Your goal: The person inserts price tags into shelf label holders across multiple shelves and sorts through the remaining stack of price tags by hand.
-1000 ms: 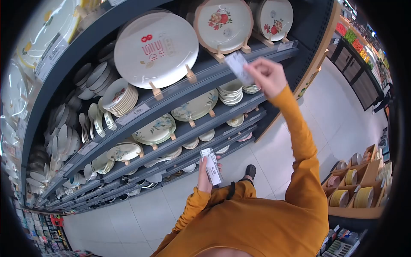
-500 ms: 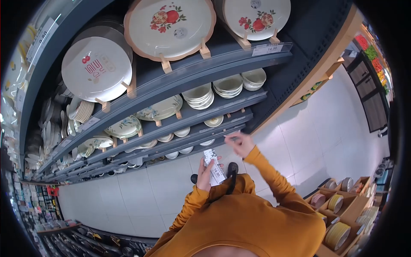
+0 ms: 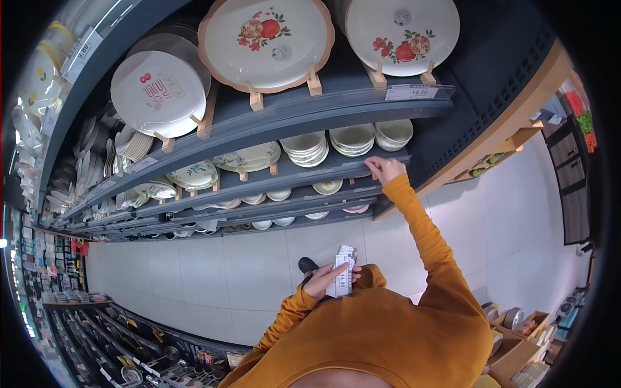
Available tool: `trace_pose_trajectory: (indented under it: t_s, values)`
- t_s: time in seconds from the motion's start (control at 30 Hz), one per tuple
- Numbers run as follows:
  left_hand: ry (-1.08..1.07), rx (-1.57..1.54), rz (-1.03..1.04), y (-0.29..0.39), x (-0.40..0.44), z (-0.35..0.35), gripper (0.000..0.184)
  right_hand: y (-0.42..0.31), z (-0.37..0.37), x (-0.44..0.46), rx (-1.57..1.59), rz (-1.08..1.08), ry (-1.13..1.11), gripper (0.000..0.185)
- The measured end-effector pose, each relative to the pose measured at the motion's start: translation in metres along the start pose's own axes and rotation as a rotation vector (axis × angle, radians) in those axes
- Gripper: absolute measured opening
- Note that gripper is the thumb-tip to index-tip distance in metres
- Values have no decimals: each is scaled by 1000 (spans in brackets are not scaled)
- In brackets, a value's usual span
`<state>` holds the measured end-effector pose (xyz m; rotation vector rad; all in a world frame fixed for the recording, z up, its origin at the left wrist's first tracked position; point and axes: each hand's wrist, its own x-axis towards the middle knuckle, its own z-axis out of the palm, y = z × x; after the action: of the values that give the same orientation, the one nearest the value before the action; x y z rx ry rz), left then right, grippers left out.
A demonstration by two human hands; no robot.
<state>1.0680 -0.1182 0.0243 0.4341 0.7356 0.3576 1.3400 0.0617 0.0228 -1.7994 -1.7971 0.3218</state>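
Observation:
My left hand [image 3: 319, 282] is closed around a stack of paper price labels [image 3: 343, 277] in front of my body; the uppermost reads 14.90. Up at the shelving, my right hand [image 3: 388, 170] has its fingers pinched together at the front edge strip [image 3: 310, 171] of the bowl shelf. Whatever is between those fingertips, if anything, is too small to make out. Just above that hand stand patterned bowls [image 3: 393, 134], with a stack of bowls [image 3: 352, 139] to their left.
Large pomegranate-pattern plates [image 3: 402, 32] stand on wooden holders on the shelf above, over a 14.50 price label [image 3: 412, 93]. Lower shelves carry more dishes [image 3: 328, 187]. Kitchen utensils [image 3: 131, 373] hang behind at lower left. A wooden display [image 3: 517, 349] is at lower right.
My right hand has moved up and forward from in front of the lower shelves to the bowl shelf's edge. My left hand, with the labels, has shifted slightly right and down in view.

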Motion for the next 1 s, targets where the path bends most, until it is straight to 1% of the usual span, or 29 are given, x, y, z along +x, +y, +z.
trace_pose_trajectory:
  t_s: [0.03,0.07,0.1,0.13,0.17,0.2,0.23,0.27,0.3,0.33,0.37,0.4,0.43,0.53,0.63,0.67,0.7,0.73,0.77,0.83,0.87,0.9,0.97,1.0]
  values:
    - [-2,-11,19,0,4,-2,41,-3,-4,-5,87,35,-3,21]
    - [34,-101,70,-1,8,-3,41,-7,-9,-12,174,70,-5,21]
    - [139,-196,176,3,11,5,42,-11,-13,-21,260,108,-4,21]
    - [195,-233,291,8,17,7,42,-17,-12,-34,426,175,-36,20]
    - [250,-270,404,13,23,9,43,-11,3,-49,671,269,-125,20]
    - [264,-273,457,16,31,2,44,-21,6,-70,885,337,-206,22]
    - [306,-290,478,23,36,3,41,-24,17,-90,911,379,-323,24]
    - [317,-257,415,28,40,-1,40,-33,21,-109,956,413,-461,25]
    - [330,-225,353,31,44,-4,38,-43,29,-125,1013,506,-574,25]
    - [305,-174,406,35,48,2,38,-57,26,-137,982,468,-631,25]
    - [281,-123,457,39,51,10,38,-67,26,-148,1044,567,-614,24]
    - [256,-73,507,41,54,16,39,-67,27,-152,1078,547,-614,24]
    - [255,-87,498,42,56,17,38,-66,27,-155,1110,526,-615,25]
    - [275,-125,513,43,60,8,36,-58,9,-139,1058,547,-613,27]
    - [320,-131,524,46,53,8,36,-50,7,-120,929,334,-292,27]
    - [317,-113,505,45,49,7,38,-53,0,-112,778,273,-187,24]
    - [318,-95,490,43,45,7,40,-51,5,-107,730,145,-129,23]
    - [268,-87,506,44,36,15,43,-57,6,-102,819,100,-182,27]
    - [232,-72,478,39,30,12,46,-64,8,-99,907,57,-236,33]
    - [257,-109,355,28,19,9,50,-71,31,-104,1080,30,-460,46]
    - [255,-93,316,24,8,9,54,-78,40,-109,1161,27,-599,48]
    - [216,-117,302,23,-2,11,55,-94,34,-110,1162,162,-778,44]
    - [212,-196,221,13,-21,0,50,-112,55,-123,1188,58,-861,36]
    - [179,-240,190,6,-32,-9,44,-124,61,-127,1217,59,-899,32]
